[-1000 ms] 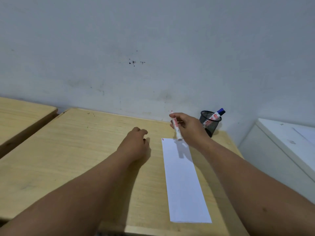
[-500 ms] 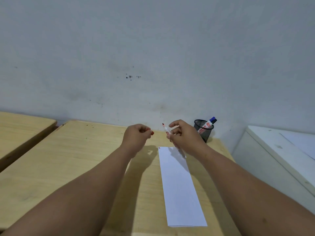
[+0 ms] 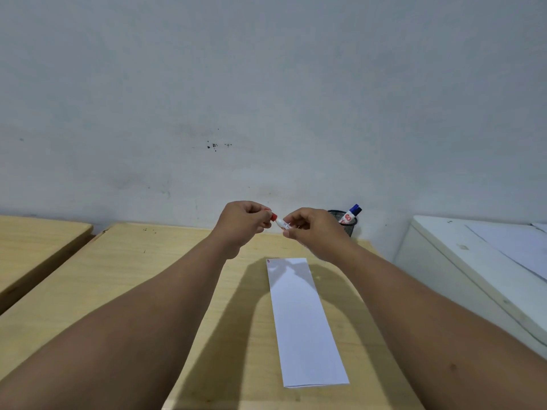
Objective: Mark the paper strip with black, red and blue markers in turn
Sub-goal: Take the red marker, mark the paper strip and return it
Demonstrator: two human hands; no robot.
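A long white paper strip [image 3: 305, 321] lies on the wooden table [image 3: 133, 276], with a small red mark at its far left corner. Above the strip's far end, my right hand [image 3: 313, 232] holds the white body of a red marker [image 3: 280, 222]. My left hand [image 3: 242, 221] pinches the marker's red cap [image 3: 273, 216], which meets the marker's end. A blue-capped marker [image 3: 350, 214] stands in a black mesh cup [image 3: 346, 224] at the table's far right corner. No black marker shows.
A grey wall rises right behind the table. A second wooden table [image 3: 35, 247] stands to the left across a narrow gap. A white cabinet [image 3: 473, 276] with paper sheets on top stands to the right.
Both hands rose off the table and came together. The right hand lifted the marker away from the strip; the left hand brought the red cap to the marker's tip.
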